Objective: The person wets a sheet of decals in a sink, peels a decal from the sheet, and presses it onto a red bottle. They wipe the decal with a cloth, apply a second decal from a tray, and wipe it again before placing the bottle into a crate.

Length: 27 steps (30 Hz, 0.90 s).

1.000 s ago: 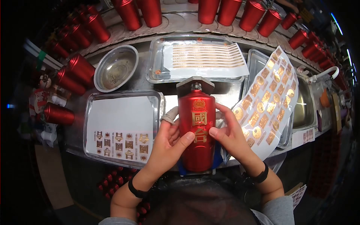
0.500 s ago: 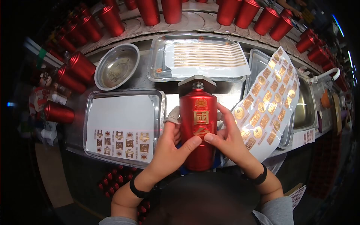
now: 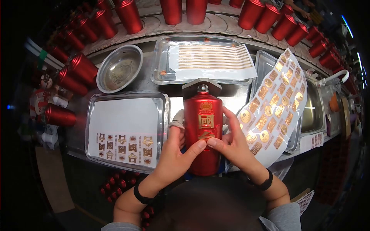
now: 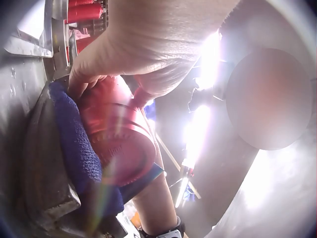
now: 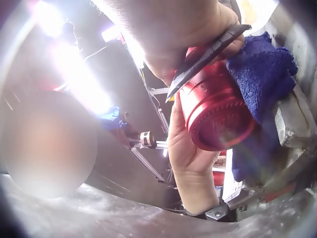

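A red bottle (image 3: 194,109) with gold characters and a gold emblem on its front lies tilted back, neck away from me, in a metal holder (image 3: 212,87). My left hand (image 3: 172,153) grips its left side, a pale cover on one finger. My right hand (image 3: 236,148) holds the right side. Both thumb tips press side by side on the front, over the lower part of the second character. In the left wrist view the bottle's base (image 4: 126,158) shows beside a blue cloth (image 4: 74,136) on the holder.
Left stands a tray (image 3: 89,127) with a sheet of gold characters. Behind are a metal bowl (image 3: 118,69) and a tray (image 3: 162,57) with a gold-striped sheet. A curved sheet of gold stickers (image 3: 266,115) lies right, near a sink (image 3: 314,111). Red bottles (image 3: 171,13) line the conveyor.
My thumbs have come from apart to side by side, now covering the lower part of the second character. Bottles on the conveyor have shifted to the right. The held bottle stays in its holder.
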{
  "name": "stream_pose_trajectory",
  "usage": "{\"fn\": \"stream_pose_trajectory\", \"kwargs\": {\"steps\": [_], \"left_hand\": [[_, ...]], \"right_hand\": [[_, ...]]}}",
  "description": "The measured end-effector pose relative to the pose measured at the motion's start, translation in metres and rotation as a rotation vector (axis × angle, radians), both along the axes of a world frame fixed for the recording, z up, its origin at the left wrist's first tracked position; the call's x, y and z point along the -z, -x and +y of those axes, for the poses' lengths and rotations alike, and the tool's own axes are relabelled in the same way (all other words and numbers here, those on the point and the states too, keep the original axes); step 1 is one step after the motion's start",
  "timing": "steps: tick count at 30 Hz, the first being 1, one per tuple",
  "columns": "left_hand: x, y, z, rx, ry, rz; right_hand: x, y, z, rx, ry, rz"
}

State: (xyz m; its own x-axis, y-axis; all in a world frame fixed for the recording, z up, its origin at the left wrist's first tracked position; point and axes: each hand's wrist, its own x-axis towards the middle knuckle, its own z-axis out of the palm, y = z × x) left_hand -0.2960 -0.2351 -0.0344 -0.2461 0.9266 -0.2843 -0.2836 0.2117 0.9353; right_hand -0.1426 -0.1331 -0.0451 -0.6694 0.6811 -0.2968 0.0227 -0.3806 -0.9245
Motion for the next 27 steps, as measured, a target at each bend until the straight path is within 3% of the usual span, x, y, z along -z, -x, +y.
{"fn": "stream_pose_trajectory", "kwargs": {"steps": [5,11,14,18,22,27], "left_hand": [[0.0,0.001,0.0,0.015,-0.018,-0.013],[0.0,0.001,0.0,0.032,-0.007,-0.011],[-0.005,0.002,0.002,0.033,-0.008,-0.042],[-0.006,0.001,0.003,0.009,0.005,-0.072],[-0.008,-0.006,0.007,-0.017,-0.014,0.003],[-0.006,-0.009,0.008,-0.033,0.011,0.005]], "right_hand": [[-0.016,0.002,0.003,-0.021,0.047,-0.011],[-0.011,-0.006,0.007,-0.071,-0.002,-0.051],[0.001,-0.008,0.01,-0.028,0.059,0.05],[-0.001,-0.019,0.018,-0.088,0.115,-0.034],[0.003,-0.008,0.009,-0.007,0.042,0.093],[0.002,-0.008,0.009,0.007,0.035,0.072]]}}
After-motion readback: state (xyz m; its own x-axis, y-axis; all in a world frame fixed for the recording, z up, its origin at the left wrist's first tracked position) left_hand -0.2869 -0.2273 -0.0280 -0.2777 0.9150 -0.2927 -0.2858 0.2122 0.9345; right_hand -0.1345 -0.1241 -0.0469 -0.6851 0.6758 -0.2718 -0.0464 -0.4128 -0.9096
